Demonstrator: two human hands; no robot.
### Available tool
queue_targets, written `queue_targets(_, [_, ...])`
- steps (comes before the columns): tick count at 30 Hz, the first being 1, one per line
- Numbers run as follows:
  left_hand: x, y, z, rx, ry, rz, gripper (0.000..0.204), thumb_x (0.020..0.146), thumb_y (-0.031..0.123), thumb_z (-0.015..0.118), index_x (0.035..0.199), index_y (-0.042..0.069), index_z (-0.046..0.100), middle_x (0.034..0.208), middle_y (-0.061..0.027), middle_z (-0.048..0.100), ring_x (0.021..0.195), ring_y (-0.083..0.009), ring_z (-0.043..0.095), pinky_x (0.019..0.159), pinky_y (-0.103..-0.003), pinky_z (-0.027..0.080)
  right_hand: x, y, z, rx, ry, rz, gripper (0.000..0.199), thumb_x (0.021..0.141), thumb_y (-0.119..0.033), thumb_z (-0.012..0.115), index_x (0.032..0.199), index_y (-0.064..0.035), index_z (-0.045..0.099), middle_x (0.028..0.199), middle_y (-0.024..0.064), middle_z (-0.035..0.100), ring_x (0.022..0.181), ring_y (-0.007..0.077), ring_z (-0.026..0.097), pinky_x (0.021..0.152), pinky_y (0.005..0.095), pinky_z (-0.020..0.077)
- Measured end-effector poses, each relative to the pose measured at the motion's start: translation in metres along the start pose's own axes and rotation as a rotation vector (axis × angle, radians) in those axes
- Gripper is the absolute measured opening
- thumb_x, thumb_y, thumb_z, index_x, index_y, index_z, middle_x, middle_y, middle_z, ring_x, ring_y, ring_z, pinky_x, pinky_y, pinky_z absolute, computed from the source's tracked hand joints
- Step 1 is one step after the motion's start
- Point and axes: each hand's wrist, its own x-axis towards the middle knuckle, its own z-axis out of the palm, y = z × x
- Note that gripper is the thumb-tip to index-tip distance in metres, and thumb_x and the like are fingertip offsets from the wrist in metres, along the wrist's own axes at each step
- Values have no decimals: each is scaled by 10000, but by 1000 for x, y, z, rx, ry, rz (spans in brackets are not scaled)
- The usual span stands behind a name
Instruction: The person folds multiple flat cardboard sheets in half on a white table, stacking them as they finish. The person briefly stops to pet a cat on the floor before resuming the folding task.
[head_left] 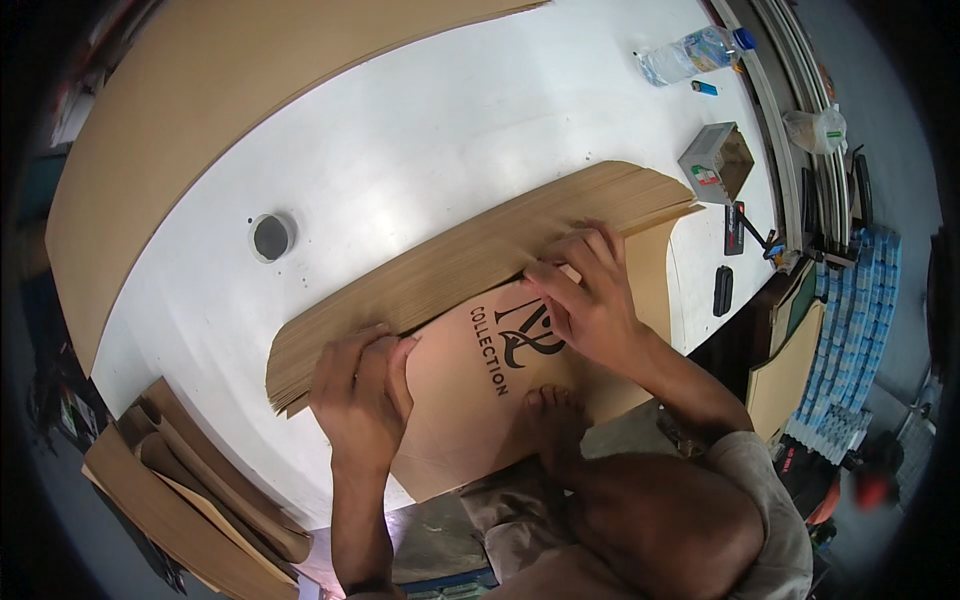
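A thick stack of brown kraft paper sheets (480, 235) lies slantwise across the white table, its layered edges facing up. Against its near side is a brown paper sheet (440, 400) with dark printed lettering. My left hand (362, 385) is closed at the left part of this sheet's upper edge, thumb on the printed face and fingers toward the stack. Farther right, my right hand (590, 290) grips the same edge with bent fingers, slightly blurred. A dark gap shows between sheet and stack. My bare foot (555, 408) rests on the paper's lower part.
A large brown sheet (200, 100) covers the table's far left. A round hole (271, 238) opens in the white tabletop (400, 180). At right are a water bottle (690, 57), a blue lighter (704, 88) and a grey box (715, 160). Folded brown sheets (190, 490) stand lower left.
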Motion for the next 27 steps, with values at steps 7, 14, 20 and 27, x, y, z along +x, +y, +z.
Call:
queue_targets(7, [16,-19,3,1,-10,-50,174,876,153,843,849,50,705,836,-94,735,734,-293,695,663,-396,540,13,6,1,13,15,39,274,734,-35,827,984,-108,744,957,58,644,960,272,606,1015,515,418])
queue_targets(14, [24,-33,11,-4,-22,36,151,883,195,821,836,79,736,794,-72,718,698,-289,683,624,-397,517,21,5,9,38,80,49,171,779,-45,828,919,-80,736,870,60,653,881,279,595,925,455,437])
queue_targets(20, [16,-25,-13,5,-82,83,168,889,186,815,960,49,750,910,-95,728,831,-311,699,778,-403,561,17,1,3,11,16,8,153,801,-36,799,934,-67,729,937,83,649,921,300,608,928,484,448])
queue_targets(27, [-153,-29,-4,132,515,-645,385,947,100,760,1261,-83,632,1201,-259,672,1136,-389,653,1015,-468,514,12,1,-6,-46,-24,-54,182,799,14,769,958,-48,710,937,109,634,939,348,611,974,502,459])
